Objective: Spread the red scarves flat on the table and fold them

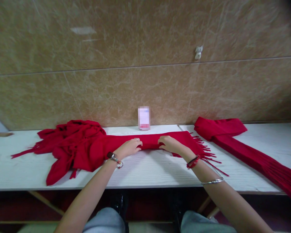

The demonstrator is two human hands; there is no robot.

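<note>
A red scarf (149, 139) lies stretched sideways in front of me, its fringe (205, 150) spread at the right end. Its left part runs into a bunched heap of red cloth (81, 139); where the scarf ends within that heap, I cannot tell. Along the near edge of the flat stretch, my left hand (130, 147) is closed with its fingers curled on the fabric. My right hand (169, 144) grips the same edge a short way to the right, nearer the fringe. Parts of the fingertips are hidden in the cloth.
Another red scarf (247, 155), folded long and narrow, lies bent on the right of the white table (145, 174). A small upright card or phone (144, 117), blurred, leans at the marbled wall (111, 94). A white hook (198, 52) is fixed above.
</note>
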